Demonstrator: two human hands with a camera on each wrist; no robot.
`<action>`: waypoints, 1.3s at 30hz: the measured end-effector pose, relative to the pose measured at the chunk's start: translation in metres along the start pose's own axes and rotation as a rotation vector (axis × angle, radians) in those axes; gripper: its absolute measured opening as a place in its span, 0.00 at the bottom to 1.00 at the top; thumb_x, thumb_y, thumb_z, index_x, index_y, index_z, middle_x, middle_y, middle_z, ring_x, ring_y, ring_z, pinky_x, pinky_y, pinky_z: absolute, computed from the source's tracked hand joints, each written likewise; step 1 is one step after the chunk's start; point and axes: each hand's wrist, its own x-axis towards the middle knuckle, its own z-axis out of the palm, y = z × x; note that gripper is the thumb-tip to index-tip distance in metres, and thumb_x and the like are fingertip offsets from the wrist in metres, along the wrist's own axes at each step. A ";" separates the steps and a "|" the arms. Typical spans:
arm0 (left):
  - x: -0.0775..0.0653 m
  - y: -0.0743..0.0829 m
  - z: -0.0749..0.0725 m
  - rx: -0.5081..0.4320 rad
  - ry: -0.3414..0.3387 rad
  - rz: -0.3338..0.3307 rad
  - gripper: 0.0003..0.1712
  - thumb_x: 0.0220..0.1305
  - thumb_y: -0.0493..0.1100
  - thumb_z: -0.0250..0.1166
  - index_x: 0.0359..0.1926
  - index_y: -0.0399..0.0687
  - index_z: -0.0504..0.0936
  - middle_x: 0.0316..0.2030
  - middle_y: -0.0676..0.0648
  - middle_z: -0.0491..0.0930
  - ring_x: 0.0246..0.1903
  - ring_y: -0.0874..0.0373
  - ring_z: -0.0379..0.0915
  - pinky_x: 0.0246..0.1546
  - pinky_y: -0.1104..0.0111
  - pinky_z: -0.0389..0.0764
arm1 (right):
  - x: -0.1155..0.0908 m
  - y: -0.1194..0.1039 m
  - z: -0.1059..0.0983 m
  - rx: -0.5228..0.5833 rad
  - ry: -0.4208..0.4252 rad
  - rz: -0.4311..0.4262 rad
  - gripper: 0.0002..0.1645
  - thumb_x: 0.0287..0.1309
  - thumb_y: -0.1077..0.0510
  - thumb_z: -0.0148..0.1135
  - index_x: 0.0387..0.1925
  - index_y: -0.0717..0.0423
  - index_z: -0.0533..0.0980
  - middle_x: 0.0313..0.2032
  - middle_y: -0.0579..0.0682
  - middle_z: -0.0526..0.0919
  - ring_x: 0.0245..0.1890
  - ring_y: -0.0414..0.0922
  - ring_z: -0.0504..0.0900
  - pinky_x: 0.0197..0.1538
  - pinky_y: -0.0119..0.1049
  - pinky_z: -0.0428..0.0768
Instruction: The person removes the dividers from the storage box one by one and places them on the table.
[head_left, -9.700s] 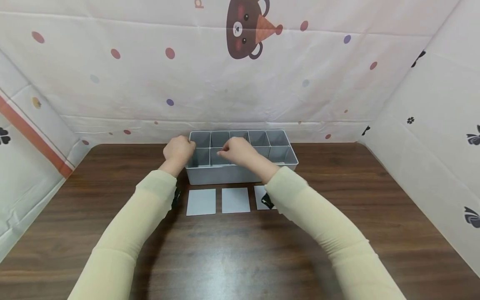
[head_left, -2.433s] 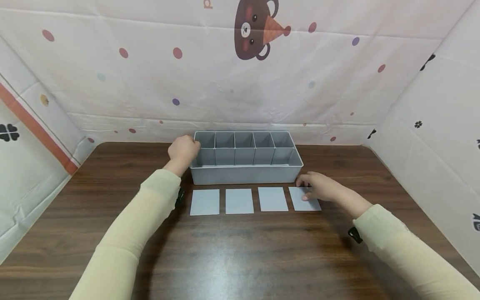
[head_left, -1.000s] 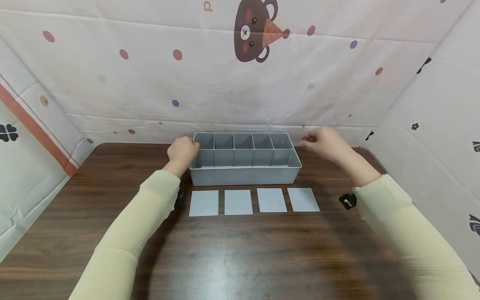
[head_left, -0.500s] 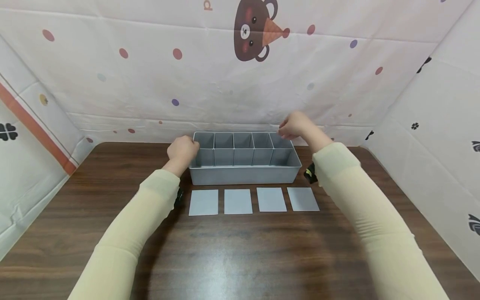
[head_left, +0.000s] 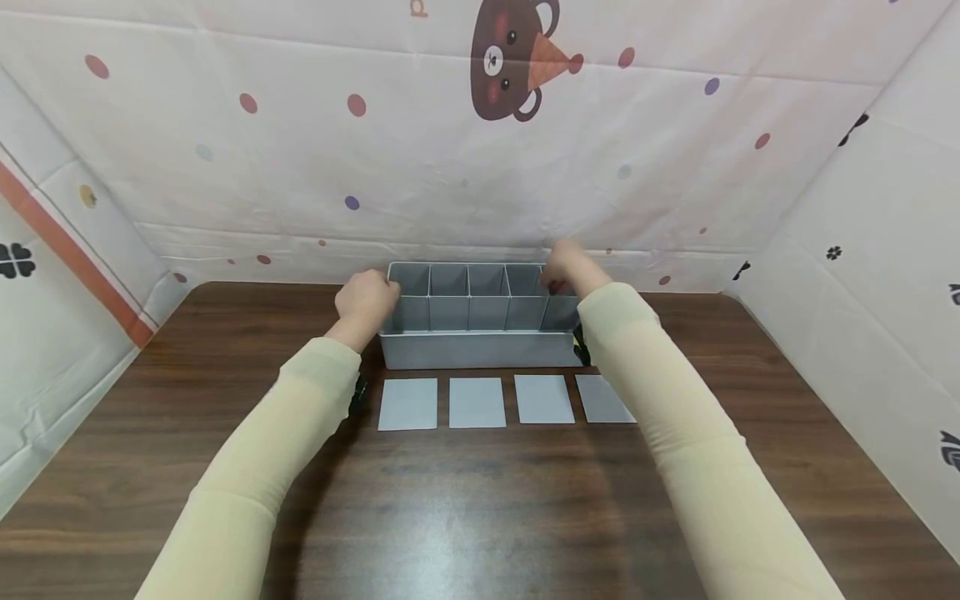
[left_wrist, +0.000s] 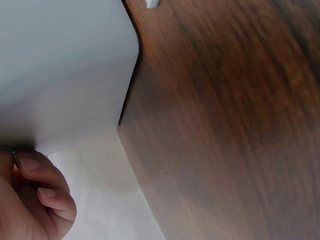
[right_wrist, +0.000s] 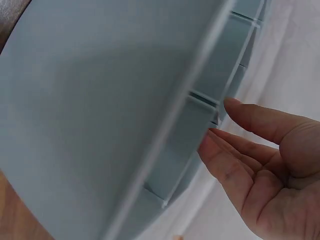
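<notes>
A grey divided storage box (head_left: 480, 351) with several compartments stands at the back of the table. My left hand (head_left: 365, 307) grips the rim at its left end. In the left wrist view, that hand's curled fingers (left_wrist: 47, 182) are at the edge of the box wall (left_wrist: 60, 90). My right hand (head_left: 568, 267) reaches over the back right compartments, its fingertips partly hidden by the hand itself. In the right wrist view, the right thumb (right_wrist: 260, 117) and fingers (right_wrist: 225, 160) are apart, close to the dividers (right_wrist: 200, 102), with a gap between them.
Several white square cards (head_left: 477, 403) lie in a row before the box on the dark wooden table (head_left: 450, 517). The right sleeve (head_left: 675, 417) covers part of the rightmost one. A printed white cloth (head_left: 262, 150) hangs close behind the box.
My right hand has left the rightmost card, risen beside the box and swung left and down over its back right compartments. The left hand keeps its grip on the box's left end.
</notes>
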 end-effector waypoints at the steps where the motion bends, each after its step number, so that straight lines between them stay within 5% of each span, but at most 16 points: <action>1: 0.000 0.000 0.000 -0.001 -0.002 0.001 0.25 0.72 0.44 0.47 0.14 0.50 0.66 0.13 0.52 0.66 0.18 0.56 0.64 0.18 0.68 0.62 | 0.002 0.000 0.001 -0.019 -0.007 0.003 0.32 0.59 0.70 0.59 0.66 0.75 0.67 0.20 0.49 0.78 0.20 0.40 0.78 0.35 0.33 0.85; 6: -0.001 -0.001 -0.001 0.000 0.002 0.011 0.26 0.72 0.44 0.47 0.13 0.51 0.65 0.12 0.52 0.64 0.18 0.56 0.64 0.18 0.67 0.62 | 0.006 -0.003 0.005 -0.057 -0.035 0.004 0.39 0.61 0.70 0.56 0.73 0.74 0.58 0.11 0.45 0.70 0.12 0.38 0.68 0.24 0.30 0.71; 14: 0.000 0.000 0.000 -0.003 0.013 0.011 0.25 0.71 0.44 0.48 0.13 0.51 0.64 0.12 0.52 0.65 0.18 0.55 0.65 0.18 0.67 0.62 | 0.011 -0.004 0.009 -0.043 -0.023 0.032 0.44 0.62 0.70 0.57 0.75 0.74 0.52 0.10 0.45 0.68 0.10 0.37 0.65 0.22 0.29 0.69; 20: 0.001 0.001 0.001 0.000 0.012 0.008 0.25 0.70 0.44 0.48 0.13 0.51 0.64 0.13 0.51 0.66 0.19 0.55 0.66 0.18 0.66 0.63 | 0.014 -0.004 0.014 -0.084 0.006 0.058 0.32 0.60 0.71 0.59 0.65 0.80 0.67 0.11 0.45 0.67 0.11 0.36 0.65 0.23 0.27 0.69; 28: 0.001 0.001 0.000 0.014 0.003 0.008 0.24 0.70 0.44 0.48 0.13 0.51 0.65 0.13 0.51 0.67 0.19 0.55 0.65 0.18 0.67 0.63 | 0.015 -0.007 0.018 -0.120 0.042 0.064 0.25 0.57 0.73 0.58 0.57 0.77 0.76 0.44 0.64 0.85 0.11 0.35 0.64 0.21 0.26 0.67; 39: 0.002 0.002 0.000 0.019 -0.002 -0.002 0.24 0.71 0.43 0.48 0.14 0.50 0.67 0.14 0.51 0.67 0.19 0.55 0.65 0.19 0.67 0.63 | 0.019 -0.007 0.020 -0.069 0.049 0.074 0.40 0.56 0.76 0.54 0.72 0.73 0.60 0.69 0.68 0.71 0.11 0.37 0.63 0.18 0.26 0.67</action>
